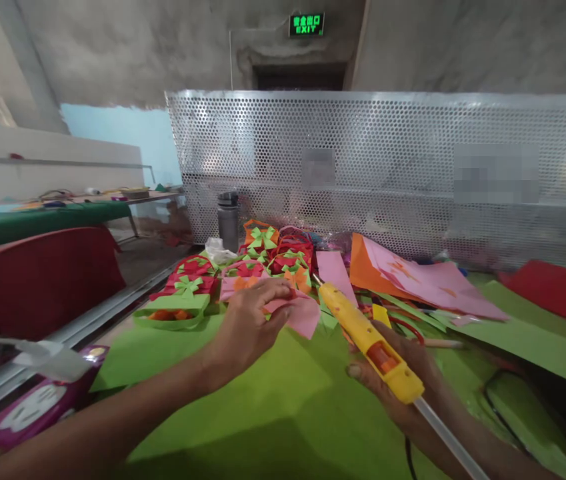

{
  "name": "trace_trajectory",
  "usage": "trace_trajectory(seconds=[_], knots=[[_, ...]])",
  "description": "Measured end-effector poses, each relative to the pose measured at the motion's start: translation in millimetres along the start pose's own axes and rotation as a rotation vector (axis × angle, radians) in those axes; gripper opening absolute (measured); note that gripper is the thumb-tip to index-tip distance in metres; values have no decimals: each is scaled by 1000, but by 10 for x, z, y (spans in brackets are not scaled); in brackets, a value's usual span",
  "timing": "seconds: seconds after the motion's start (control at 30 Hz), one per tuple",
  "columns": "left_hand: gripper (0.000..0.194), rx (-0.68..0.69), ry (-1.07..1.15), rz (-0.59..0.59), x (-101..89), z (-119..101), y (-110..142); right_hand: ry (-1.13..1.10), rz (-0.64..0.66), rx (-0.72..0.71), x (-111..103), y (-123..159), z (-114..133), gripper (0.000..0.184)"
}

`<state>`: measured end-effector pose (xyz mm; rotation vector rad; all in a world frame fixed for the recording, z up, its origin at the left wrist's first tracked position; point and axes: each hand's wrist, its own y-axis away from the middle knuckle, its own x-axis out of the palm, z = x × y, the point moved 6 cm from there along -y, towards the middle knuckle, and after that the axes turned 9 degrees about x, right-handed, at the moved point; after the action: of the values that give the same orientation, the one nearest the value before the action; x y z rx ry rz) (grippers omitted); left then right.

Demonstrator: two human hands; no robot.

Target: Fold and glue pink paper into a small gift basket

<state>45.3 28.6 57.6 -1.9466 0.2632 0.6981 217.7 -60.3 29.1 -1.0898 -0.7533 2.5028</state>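
Note:
My left hand [255, 320] pinches a small piece of pink paper [305, 316] above the green sheet [283, 393]. My right hand [393, 370] is wrapped round a yellow hot glue gun [355, 320], its metal nozzle pointing toward the pink piece without touching it. From the gun's back end sticks a long pale glue stick [447, 437]. Just beyond my left hand, several small paper bags [195, 287] in red, green, pink and orange stand in a group, with paper bows on them. A green paper bag [175, 312] with orange bits inside lies nearest on the left.
Pink sheets [427, 277] and an orange sheet [363, 267] are piled at the back right, near red felt [563, 293]. A grey bottle [228, 223] stands by the perforated metal panel [393, 160]. At left are a purple case [37, 407] and a red chair [47, 280].

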Motion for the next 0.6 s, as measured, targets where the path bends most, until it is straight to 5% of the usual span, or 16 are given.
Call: trace_trajectory(seconds=[0.2,0.6], knots=[[18,124,-101,-62,-66,-28,-20,47,143,41,92,22,12,5],[17,366,-241,-133,-65,-193,35,207,158,89,85,25,73,2]])
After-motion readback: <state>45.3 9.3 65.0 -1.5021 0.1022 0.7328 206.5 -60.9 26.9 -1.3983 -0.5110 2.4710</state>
